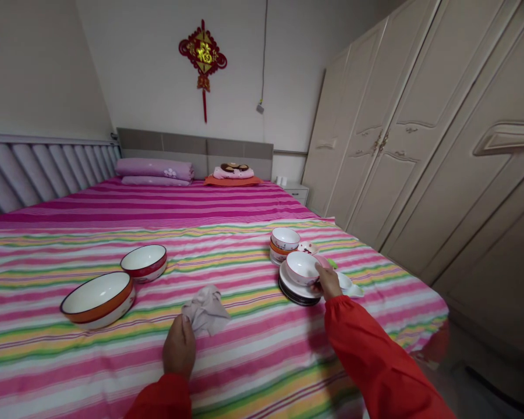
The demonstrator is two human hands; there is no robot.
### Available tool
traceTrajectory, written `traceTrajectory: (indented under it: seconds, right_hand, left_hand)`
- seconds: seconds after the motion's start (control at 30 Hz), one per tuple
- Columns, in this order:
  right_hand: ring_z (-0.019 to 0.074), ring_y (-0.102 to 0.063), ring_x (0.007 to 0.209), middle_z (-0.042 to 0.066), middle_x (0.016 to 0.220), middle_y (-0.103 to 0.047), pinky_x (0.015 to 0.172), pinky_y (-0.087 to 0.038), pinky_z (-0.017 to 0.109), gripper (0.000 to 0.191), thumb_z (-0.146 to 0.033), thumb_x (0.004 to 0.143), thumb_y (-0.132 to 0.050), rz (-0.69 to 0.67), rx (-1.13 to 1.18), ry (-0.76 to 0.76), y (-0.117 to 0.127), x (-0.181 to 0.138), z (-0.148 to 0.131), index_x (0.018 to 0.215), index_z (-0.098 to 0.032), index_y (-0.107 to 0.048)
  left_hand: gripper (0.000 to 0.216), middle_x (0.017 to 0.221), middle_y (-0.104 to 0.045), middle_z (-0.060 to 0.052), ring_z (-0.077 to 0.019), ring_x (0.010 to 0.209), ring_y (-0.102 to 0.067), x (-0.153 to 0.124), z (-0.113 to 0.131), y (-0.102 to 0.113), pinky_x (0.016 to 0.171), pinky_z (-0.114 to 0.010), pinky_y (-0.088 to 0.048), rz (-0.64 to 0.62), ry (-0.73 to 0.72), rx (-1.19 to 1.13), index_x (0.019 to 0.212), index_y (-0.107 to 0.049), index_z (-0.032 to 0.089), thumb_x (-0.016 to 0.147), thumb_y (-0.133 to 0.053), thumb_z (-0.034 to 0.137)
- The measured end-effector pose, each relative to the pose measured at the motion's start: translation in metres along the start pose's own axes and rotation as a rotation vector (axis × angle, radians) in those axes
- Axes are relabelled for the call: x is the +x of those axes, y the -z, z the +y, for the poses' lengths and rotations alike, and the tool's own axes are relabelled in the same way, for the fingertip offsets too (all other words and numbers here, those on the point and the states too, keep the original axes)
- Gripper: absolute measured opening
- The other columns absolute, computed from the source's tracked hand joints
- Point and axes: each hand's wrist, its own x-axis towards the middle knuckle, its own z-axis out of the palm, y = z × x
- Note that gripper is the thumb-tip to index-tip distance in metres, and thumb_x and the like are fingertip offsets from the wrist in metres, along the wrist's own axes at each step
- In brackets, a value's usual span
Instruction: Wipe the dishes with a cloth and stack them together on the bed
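Observation:
My left hand [179,347] is closed on a crumpled pale grey cloth [206,309] over the striped bed cover. To the right, my right hand [327,281] grips the rim of a white bowl [302,266] with a thin dark edge. That bowl is at the top of a stack of plates [297,295], white above and dark below; whether it rests on them I cannot tell. Just behind stands a stack of bowls [283,251], the top one white, with an orange-banded one beneath. White spoons [353,290] lie right of my right hand, partly hidden by it.
On the left sit an orange-banded bowl [100,299] and a smaller red bowl [145,265]. A small patterned dish [308,248] lies behind the plates. Folded bedding [155,170] rests by the headboard [179,142]. Wardrobes [419,128] line the right side, beyond the bed's edge.

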Motion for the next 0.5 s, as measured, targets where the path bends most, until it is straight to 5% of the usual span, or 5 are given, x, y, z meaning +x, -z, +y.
traceTrajectory:
  seconds: [0.2, 0.37, 0.43, 0.5]
  right_hand:
    - [0.0261, -0.061, 0.054, 0.011, 0.052, -0.061, 0.054, -0.046, 0.036, 0.043, -0.055, 0.082, -0.049, 0.075, -0.318, 0.082, 0.01, 0.002, -0.013, 0.07, -0.016, -0.063]
    - [0.0292, -0.061, 0.085, 0.018, 0.086, -0.067, 0.073, -0.046, 0.04, 0.051, -0.055, 0.078, -0.047, 0.415, -0.349, 0.561, -0.005, -0.016, -0.021, 0.093, -0.011, -0.066]
    - [0.0246, -0.06, 0.078, 0.013, 0.084, -0.066, 0.068, -0.046, 0.035, 0.048, -0.054, 0.079, -0.047, 0.239, -0.244, 0.67, -0.03, -0.033, -0.023, 0.092, -0.012, -0.066]
    - [0.0194, -0.058, 0.067, 0.007, 0.074, -0.064, 0.059, -0.045, 0.029, 0.04, -0.052, 0.078, -0.051, -0.097, -0.163, 0.665, -0.065, -0.057, -0.024, 0.085, -0.015, -0.065]
  left_hand:
    - [0.024, 0.064, -0.05, -0.001, -0.0176, 0.059, -0.05, -0.002, -0.002, -0.003, 0.057, -0.027, -0.037, 0.041, -0.038, -0.012, 0.071, -0.042, 0.024, 0.091, -0.032, 0.033]
    - [0.024, 0.066, -0.055, -0.002, -0.0176, 0.062, -0.054, -0.004, -0.003, -0.006, 0.059, -0.027, -0.041, 0.079, -0.084, -0.022, 0.073, -0.045, 0.024, 0.092, -0.032, 0.032]
    - [0.024, 0.069, -0.058, -0.003, -0.018, 0.065, -0.057, -0.005, -0.002, -0.007, 0.061, -0.027, -0.043, 0.091, -0.097, -0.029, 0.077, -0.049, 0.023, 0.093, -0.032, 0.031]
    - [0.025, 0.073, -0.061, -0.005, -0.0183, 0.069, -0.06, -0.005, -0.002, -0.007, 0.064, -0.028, -0.046, 0.107, -0.11, -0.038, 0.081, -0.052, 0.022, 0.093, -0.032, 0.031]
